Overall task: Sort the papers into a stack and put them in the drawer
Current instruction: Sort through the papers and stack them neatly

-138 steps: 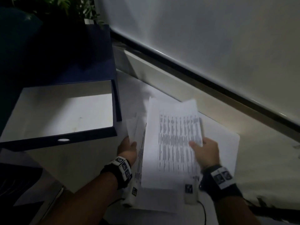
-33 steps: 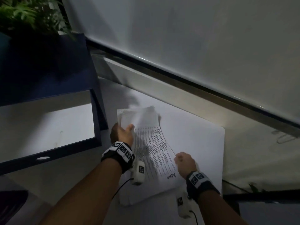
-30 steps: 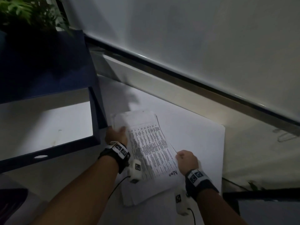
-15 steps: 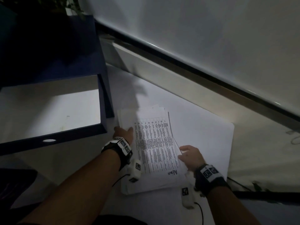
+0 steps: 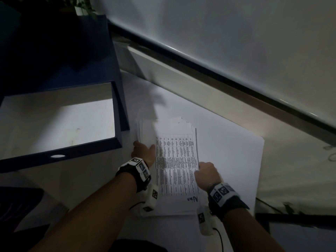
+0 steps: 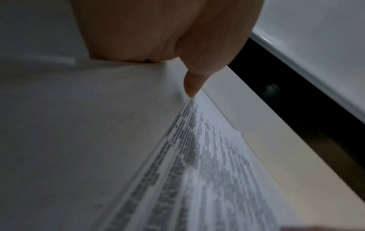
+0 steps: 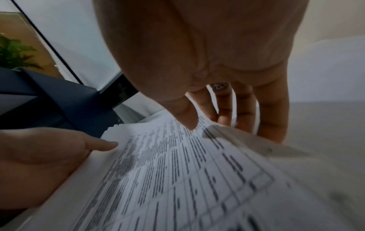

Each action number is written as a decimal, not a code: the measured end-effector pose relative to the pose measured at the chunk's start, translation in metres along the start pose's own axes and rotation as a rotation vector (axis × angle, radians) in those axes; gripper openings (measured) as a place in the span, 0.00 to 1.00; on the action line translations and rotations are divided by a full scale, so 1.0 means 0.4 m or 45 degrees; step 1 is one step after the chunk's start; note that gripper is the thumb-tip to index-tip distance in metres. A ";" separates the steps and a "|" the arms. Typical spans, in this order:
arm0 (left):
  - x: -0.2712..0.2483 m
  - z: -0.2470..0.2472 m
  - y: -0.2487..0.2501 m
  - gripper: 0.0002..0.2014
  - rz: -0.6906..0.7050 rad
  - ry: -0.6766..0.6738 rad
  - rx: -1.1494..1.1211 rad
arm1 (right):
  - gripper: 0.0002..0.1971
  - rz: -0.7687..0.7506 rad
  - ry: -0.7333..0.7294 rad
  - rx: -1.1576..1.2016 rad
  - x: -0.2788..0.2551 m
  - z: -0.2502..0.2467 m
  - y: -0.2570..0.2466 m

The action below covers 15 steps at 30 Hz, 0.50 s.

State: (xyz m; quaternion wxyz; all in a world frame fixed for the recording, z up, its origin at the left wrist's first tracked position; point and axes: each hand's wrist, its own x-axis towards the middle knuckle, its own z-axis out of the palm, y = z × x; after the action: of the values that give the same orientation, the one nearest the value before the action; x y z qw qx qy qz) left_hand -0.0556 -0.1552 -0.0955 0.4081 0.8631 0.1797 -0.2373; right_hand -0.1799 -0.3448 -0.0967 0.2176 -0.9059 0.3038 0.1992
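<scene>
Papers (image 5: 175,166) lie stacked on a white sheet (image 5: 236,151), just right of the open drawer (image 5: 60,124). Left hand (image 5: 143,151) grips the stack's left edge, thumb on top. Right hand (image 5: 206,172) pinches the right edge: thumb on the printed top page, fingers (image 7: 270,118) beneath. Stack sits between both hands.

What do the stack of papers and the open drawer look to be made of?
The stack of papers looks like plain matte office paper: thin white sheets with fanned edges, the top one printed with a black table. The drawer looks like matte dark blue painted or laminated board, possibly metal, with a pale smooth lining inside; the dim light leaves that open.
</scene>
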 end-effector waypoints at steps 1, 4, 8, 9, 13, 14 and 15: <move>0.000 -0.001 -0.001 0.35 -0.001 -0.022 0.003 | 0.06 -0.005 -0.023 -0.035 -0.003 0.003 -0.007; -0.010 -0.012 0.000 0.26 0.088 -0.050 0.014 | 0.08 -0.017 -0.036 0.009 0.000 -0.004 0.001; -0.088 -0.031 0.024 0.09 0.521 -0.041 -0.224 | 0.38 0.012 0.070 0.583 0.011 -0.050 0.017; -0.109 -0.039 0.030 0.09 0.636 -0.088 -0.328 | 0.41 -0.012 0.105 0.806 0.010 -0.077 0.015; -0.179 -0.093 0.094 0.12 0.851 -0.259 -0.637 | 0.33 -0.254 0.171 1.368 -0.009 -0.224 -0.001; -0.198 -0.106 0.118 0.13 0.899 -0.258 -0.656 | 0.28 -0.311 0.236 1.398 -0.020 -0.258 -0.016; -0.213 -0.119 0.143 0.14 0.950 -0.213 -0.640 | 0.21 -0.348 0.321 1.416 -0.029 -0.285 -0.034</move>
State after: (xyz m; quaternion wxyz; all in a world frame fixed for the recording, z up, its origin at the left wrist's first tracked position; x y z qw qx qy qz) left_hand -0.0846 -0.1621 0.0136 0.6755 0.7209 -0.1250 -0.0920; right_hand -0.1537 -0.3882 0.0070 0.6462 -0.7034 0.2666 -0.1292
